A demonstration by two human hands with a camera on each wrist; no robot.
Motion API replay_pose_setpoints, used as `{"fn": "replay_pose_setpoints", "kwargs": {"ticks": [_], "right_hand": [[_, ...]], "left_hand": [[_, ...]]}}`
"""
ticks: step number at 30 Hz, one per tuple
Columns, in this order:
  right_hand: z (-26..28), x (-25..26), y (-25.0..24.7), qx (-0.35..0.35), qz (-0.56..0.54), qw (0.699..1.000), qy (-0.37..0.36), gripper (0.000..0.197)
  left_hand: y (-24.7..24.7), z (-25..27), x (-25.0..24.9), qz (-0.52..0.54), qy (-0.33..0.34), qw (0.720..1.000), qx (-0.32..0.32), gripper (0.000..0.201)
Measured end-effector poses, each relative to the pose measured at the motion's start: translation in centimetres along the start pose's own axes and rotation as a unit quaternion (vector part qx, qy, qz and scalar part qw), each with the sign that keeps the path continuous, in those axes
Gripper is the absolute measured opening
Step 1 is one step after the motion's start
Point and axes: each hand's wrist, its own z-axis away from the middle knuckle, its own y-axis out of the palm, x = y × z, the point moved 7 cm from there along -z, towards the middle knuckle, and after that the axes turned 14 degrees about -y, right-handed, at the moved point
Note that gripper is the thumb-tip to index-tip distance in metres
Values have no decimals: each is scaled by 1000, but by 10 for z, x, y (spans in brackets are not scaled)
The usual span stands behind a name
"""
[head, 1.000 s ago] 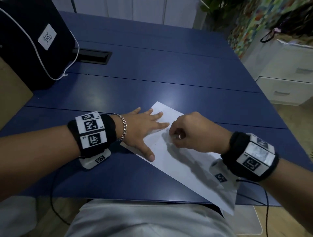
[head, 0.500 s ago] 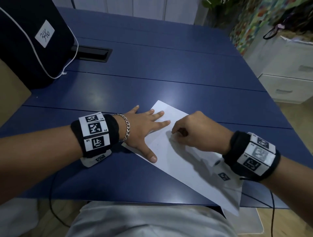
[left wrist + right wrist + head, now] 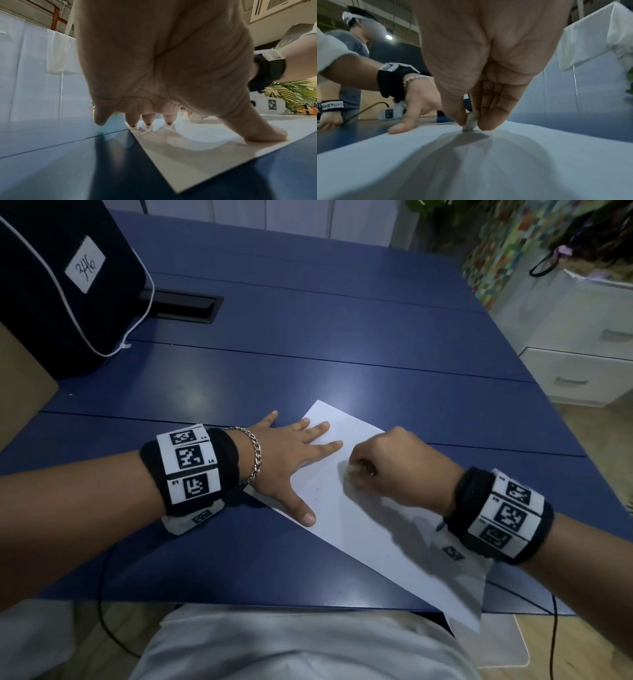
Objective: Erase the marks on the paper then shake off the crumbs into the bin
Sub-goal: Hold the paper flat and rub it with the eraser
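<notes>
A white sheet of paper lies slanted on the blue table, its near corner hanging over the front edge. My left hand is spread flat, fingers and thumb pressing the paper's far left part. My right hand is curled and pinches a small white eraser between thumb and fingers, its tip touching the paper. From the left wrist view the eraser shows pale behind my left palm. Faint specks dot the sheet; the marks under the eraser are hidden.
A black bag with a white tag stands at the back left beside a cable slot. White drawers stand to the right of the table. Another person sits beyond my left arm. No bin shows.
My right hand has shifted slightly back and forth over the same spot on the paper with the eraser. The left hand stays pressed in place.
</notes>
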Motion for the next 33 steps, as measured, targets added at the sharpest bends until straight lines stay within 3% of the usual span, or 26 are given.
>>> {"fn": "replay_pose_setpoints", "kwargs": {"ticks": [2, 6, 12, 17, 21, 25, 30, 33], "right_hand": [[1, 1, -1, -10, 5, 1000, -4, 21], [6, 41, 15, 46, 2, 996, -76, 26], [1, 4, -1, 10, 32, 999, -13, 22], [9, 39, 9, 55, -9, 995, -87, 25], [19, -24, -26, -42, -35, 998, -8, 17], [39, -56, -10, -20, -29, 999, 33, 18], [59, -41, -2, -4, -72, 997, 23, 13], [61, -23, 1, 39, -73, 997, -1, 10]], "left_hand": [[0, -1, 0, 1, -1, 1000, 0, 137], [2, -2, 0, 1, -1, 1000, 4, 137], [1, 0, -1, 1, -6, 1000, 12, 138], [1, -1, -2, 2, -3, 1000, 12, 139], [-3, 0, -1, 9, 31, 999, -13, 144], [-17, -7, 19, -12, 20, 998, -51, 151], [-36, -15, 44, 1, -34, 998, -48, 132], [-40, -10, 39, 41, -21, 997, -56, 111]]}}
